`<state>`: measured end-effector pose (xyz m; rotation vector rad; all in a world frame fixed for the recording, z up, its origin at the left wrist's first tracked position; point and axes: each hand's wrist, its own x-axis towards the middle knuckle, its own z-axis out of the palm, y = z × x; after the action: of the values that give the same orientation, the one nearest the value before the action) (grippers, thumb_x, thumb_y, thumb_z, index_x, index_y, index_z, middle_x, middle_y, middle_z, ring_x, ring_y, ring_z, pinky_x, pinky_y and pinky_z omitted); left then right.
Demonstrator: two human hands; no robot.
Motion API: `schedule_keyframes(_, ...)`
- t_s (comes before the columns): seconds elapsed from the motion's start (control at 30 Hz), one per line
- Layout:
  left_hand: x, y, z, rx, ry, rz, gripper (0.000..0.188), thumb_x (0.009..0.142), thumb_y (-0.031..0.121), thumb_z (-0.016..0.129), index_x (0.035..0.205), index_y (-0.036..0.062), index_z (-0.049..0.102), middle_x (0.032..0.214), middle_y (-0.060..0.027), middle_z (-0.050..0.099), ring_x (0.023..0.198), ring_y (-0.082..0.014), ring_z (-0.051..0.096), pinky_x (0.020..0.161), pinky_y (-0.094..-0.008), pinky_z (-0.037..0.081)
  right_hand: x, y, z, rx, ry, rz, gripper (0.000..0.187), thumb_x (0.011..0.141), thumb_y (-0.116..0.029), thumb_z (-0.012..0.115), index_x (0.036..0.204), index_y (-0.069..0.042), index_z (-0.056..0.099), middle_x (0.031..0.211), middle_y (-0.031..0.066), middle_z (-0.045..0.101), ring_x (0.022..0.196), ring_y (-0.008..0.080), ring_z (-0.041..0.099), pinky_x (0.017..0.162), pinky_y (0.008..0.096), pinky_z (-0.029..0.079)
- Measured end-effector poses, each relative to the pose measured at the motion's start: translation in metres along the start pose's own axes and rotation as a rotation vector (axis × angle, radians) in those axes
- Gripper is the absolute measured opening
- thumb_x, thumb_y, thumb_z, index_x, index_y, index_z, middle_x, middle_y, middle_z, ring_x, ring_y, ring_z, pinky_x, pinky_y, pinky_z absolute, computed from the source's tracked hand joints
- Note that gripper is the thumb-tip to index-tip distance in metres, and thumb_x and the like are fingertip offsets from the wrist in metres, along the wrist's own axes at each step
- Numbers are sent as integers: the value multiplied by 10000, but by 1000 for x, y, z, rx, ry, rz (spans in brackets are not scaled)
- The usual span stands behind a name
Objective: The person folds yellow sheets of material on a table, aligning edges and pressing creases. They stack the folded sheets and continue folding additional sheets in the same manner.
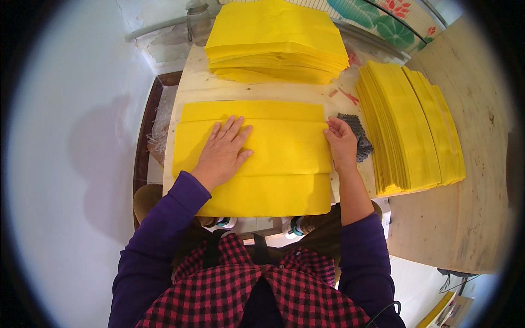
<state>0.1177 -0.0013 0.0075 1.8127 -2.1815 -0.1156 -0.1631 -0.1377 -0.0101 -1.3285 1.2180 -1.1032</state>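
A yellow sheet (284, 150), which looks like non-woven fabric, lies in front of me with its layers folded across it. Its near edge reaches the table's front edge. My left hand (221, 150) rests flat on its left-middle part, palm down and fingers spread. At the sheet's right edge, close to the upper fold, my right hand (342, 141) has its fingertips pinched on the fabric. Just right of that hand sits a crumpled dark grey ribbed cloth (356, 136), partly hidden behind the wrist.
A thick stack of yellow sheets (273, 33) stands at the far side of the wooden table (240, 91). Folded yellow pieces (402, 126) stand packed at the right. Small red scraps (348, 96) lie between them. A glass jar (198, 23) is at the back left, near a white wall (71, 136).
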Motion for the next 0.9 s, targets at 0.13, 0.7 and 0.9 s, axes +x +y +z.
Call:
schedule_keyframes(0.13, 0, 0, 0, 4, -5, -7, 529, 938, 336, 496, 1398, 93, 394, 1494, -144, 302, 1399, -304, 239, 1150, -440, 152, -6, -2, -4, 21, 29, -7, 354, 940, -161, 549, 1258, -6, 522, 1225, 102, 552, 1117, 173, 526, 977, 295, 407)
schedule_keyframes(0.7, 0, 2, -1, -14, 10, -1, 529, 937, 325, 502, 1400, 95, 389, 1496, -145, 298, 1399, -306, 240, 1149, -446, 157, -32, -34, 11, 82, -254, 183, 703, 993, -530, 272, 1493, -46, 173, 1558, 128, 142, 1429, 243, 163, 1145, 329, 128)
schedule_keyframes(0.9, 0, 3, 0, -15, 17, 9, 526, 934, 329, 506, 1393, 95, 399, 1490, -145, 308, 1395, -306, 248, 1147, -450, 162, -35, -44, 13, -71, -252, 284, 781, 959, -572, 323, 1484, -13, 172, 1547, 141, 176, 1413, 267, 209, 1132, 327, 165)
